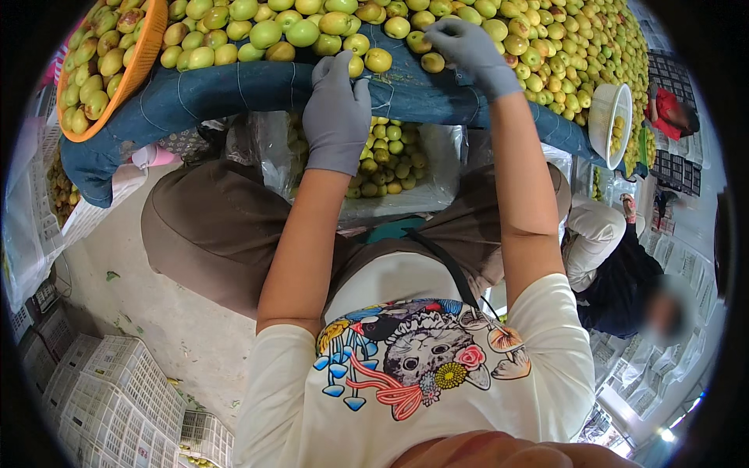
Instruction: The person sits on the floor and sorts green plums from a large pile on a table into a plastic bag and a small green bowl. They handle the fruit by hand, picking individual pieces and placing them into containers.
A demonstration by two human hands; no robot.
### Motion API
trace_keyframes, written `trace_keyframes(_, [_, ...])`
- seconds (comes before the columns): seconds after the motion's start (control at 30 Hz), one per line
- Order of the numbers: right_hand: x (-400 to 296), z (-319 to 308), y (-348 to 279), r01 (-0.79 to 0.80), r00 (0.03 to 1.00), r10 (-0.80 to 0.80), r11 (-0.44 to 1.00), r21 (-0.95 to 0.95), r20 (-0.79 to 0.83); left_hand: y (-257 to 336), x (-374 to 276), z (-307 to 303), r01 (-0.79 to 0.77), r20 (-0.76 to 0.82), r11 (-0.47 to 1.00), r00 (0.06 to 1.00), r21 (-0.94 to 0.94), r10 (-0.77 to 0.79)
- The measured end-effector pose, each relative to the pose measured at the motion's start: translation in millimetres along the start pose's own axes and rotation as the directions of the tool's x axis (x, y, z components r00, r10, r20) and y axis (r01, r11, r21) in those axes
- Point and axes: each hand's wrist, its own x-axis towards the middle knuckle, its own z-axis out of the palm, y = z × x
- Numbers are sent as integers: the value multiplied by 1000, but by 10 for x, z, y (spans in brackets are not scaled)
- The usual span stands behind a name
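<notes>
Both hands wear grey gloves and reach over the padded blue cloth edge (269, 88) of a surface heaped with green-yellow jujube-like fruits (302, 33). My left hand (338, 114) has its fingers curled at that edge. One yellow fruit (355, 66) shows between its fingertips and thumb; whether it is gripped cannot be told. Farther right, my right hand (468, 55) is bent over the fruits, its fingertips against a brown-spotted fruit (418, 42). Its grip is partly hidden by the hand itself. A single fruit (433, 62) lies just below those fingers.
An orange basket (153, 55) of fruits stands at the left, a white basket (600, 117) at the right. Below the edge, between my knees, is a plastic-lined crate (442, 190) of fruits. White crates (126, 386) are stacked lower left. Another person (620, 281) sits at right.
</notes>
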Motion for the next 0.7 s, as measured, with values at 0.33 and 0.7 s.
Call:
trace_keyframes(0.33, [-204, 185, -227, 153, 978, -199, 895, -420, -67, -23, 44, 72, -17, -34, 999, 999, 31, 18])
trace_keyframes(0.7, [-534, 201, -362, 281, 960, -275, 949, -147, 59, -47, 5, 150, 0, -41, 997, 999, -81, -3])
